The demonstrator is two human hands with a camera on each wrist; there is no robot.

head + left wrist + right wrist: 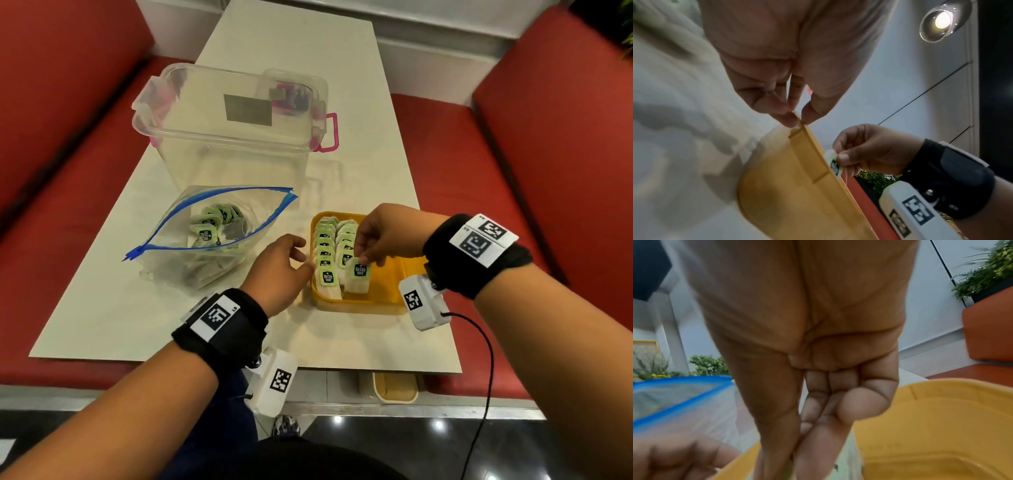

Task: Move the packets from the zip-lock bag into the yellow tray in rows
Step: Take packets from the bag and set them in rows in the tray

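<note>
Your right hand [380,236] pinches a light, limp packet [358,279] by its green tag, hanging at the near end of the yellow tray [390,291]'s second row, so keep that tag grip while your left hand [277,267] pinches the tray's left rim.

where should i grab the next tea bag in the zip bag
Pinch its green tag, coming straight down through the open blue mouth of the zip bag. The tags lie on top facing up, while the soft pouches below are heaped together. The right hand holds its tea bag the same way.
</note>
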